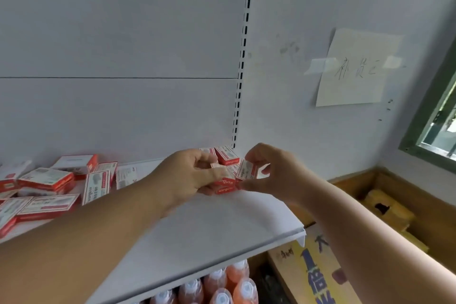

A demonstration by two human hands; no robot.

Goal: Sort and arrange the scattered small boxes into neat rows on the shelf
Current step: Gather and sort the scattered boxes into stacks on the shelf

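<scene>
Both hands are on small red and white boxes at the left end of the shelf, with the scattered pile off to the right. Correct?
Not quite. The head view shows the left hand and right hand on small red and white boxes at the right end of the shelf, by the slotted upright. The scattered pile lies to the left.

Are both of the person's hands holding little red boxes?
Yes, the left hand grips stacked boxes and the right hand pinches one box.
</scene>
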